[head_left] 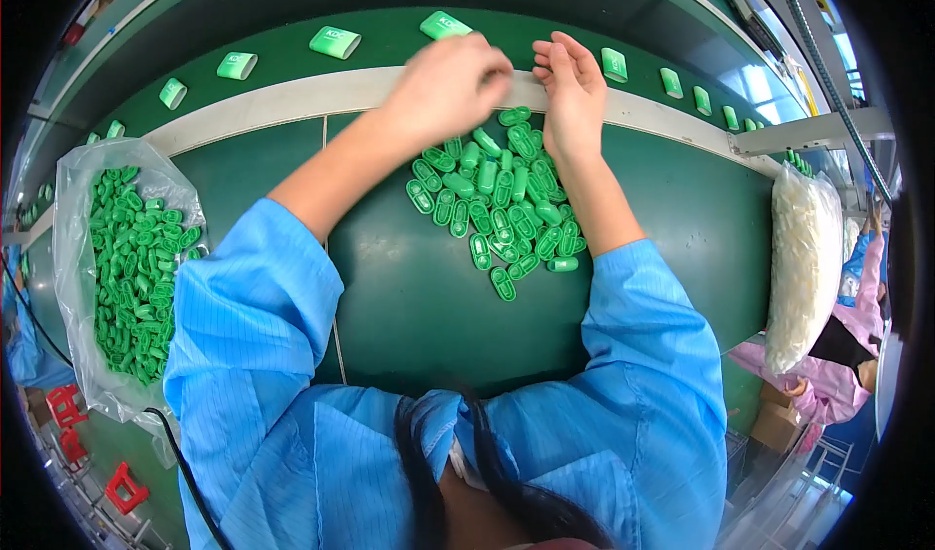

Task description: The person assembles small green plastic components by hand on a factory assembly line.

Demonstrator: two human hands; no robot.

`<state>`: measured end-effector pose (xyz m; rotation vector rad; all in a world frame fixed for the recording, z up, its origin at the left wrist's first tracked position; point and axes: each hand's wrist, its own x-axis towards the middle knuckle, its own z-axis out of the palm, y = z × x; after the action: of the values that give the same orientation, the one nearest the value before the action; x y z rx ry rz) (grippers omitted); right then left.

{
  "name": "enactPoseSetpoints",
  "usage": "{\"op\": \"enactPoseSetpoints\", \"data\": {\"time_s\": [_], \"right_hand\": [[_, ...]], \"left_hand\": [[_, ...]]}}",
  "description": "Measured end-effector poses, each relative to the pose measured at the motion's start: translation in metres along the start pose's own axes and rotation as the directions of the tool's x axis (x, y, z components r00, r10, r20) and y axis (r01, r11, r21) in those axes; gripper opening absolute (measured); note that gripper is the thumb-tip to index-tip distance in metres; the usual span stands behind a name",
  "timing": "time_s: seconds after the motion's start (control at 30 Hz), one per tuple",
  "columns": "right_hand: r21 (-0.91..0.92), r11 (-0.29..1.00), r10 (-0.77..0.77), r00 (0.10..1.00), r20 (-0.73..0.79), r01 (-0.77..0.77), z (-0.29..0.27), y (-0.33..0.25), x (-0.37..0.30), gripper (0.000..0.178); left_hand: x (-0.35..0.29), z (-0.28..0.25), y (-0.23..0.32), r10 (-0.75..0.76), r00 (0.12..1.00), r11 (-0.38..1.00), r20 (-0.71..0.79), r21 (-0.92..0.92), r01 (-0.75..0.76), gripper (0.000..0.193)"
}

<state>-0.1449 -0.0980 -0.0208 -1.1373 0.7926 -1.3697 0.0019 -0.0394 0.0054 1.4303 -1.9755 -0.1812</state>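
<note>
My left hand (450, 82) is over the pale rail at the conveyor's near side, its bent fingers smeared by motion. Just beyond it a light green flattened sleeve (445, 25) lies on the belt, partly behind the hand. I cannot tell if those fingers hold anything. Across from it is my right hand (573, 92), palm turned inward, fingers stretched with a slight curl; nothing shows in it. Between my forearms a loose pile of small green oval plastic caps (502, 189) lies on the dark green tabletop (429, 302), some hollow side up.
More green sleeves (335, 42) are spaced along the conveyor belt (282, 53), behind the pale rail (292, 98). A clear bag (73, 248) full of green caps is at left. A bag of whitish pieces (804, 267) stands at right. Another person in pink (845, 375) is farther right.
</note>
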Motion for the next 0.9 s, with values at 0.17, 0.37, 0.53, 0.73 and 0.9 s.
{"op": "enactPoseSetpoints", "data": {"time_s": [0.17, 0.37, 0.53, 0.73, 0.9], "right_hand": [[-0.219, 0.975, -0.037, 0.998, 0.047, 0.046, 0.000, -0.007, 0.023, 0.019], [-0.947, -0.104, -0.294, 0.900, 0.320, 0.303, -0.099, -0.015, 0.084, 0.031], [-0.946, -0.018, -0.150, 0.935, 0.323, 0.324, -0.090, -0.034, 0.072, 0.035], [-0.388, 0.915, 0.255, 0.906, 0.339, -0.112, -0.018, -0.052, 0.019, 0.033], [-0.205, 0.948, 0.310, 0.849, 0.427, -0.243, 0.000, -0.027, 0.000, 0.030]], "left_hand": [[-0.012, 0.003, 0.010, 0.021, 0.992, 0.998, 0.122, 0.059, -0.028, 0.015], [-0.012, -0.006, 0.007, -0.062, 0.987, 0.988, 0.150, 0.146, 0.040, 0.022], [-0.016, -0.012, -0.011, -0.075, 0.994, 0.994, 0.082, -0.077, 0.081, 0.030], [-0.017, -0.017, -0.015, -0.357, 0.866, 0.317, 0.350, -0.827, 0.465, 0.038], [-0.016, -0.010, -0.019, -0.428, 0.871, 0.373, 0.239, -0.832, 0.411, 0.038]]}}
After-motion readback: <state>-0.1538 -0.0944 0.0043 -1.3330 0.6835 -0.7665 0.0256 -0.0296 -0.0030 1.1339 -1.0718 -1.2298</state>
